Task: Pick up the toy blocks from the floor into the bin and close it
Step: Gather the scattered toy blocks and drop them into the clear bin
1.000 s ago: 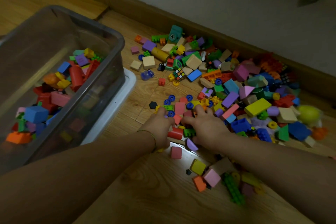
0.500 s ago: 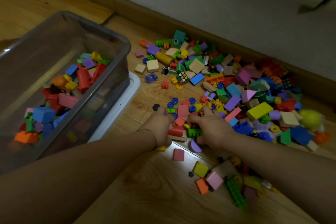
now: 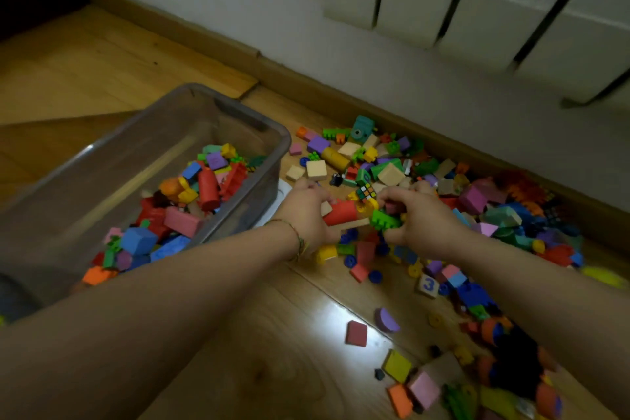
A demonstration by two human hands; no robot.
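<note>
Translucent grey plastic bin (image 3: 284,143) is being shown open at far left, partly filled with blocks. A white flat plastic piece (image 3: 284,189), probably the lid, is being pinned under its near corner. Just right of that corner, a mixed handful is being clamped between both hands. The left hand (image 3: 305,215) is being curled round a red cylindrical block (image 3: 341,212), and the right hand (image 3: 426,222) round a green studded plastic brick (image 3: 385,220). The cylinder's long axis is being held roughly hand to hand. The large pile of mixed coloured toy blocks (image 3: 477,201) is being left on the wooden floor (image 3: 272,351), right of and below the hands. The bin mouth is judged to lie left of the load, on the left hand's side. A leftward swing over the rim is being called for.
</note>
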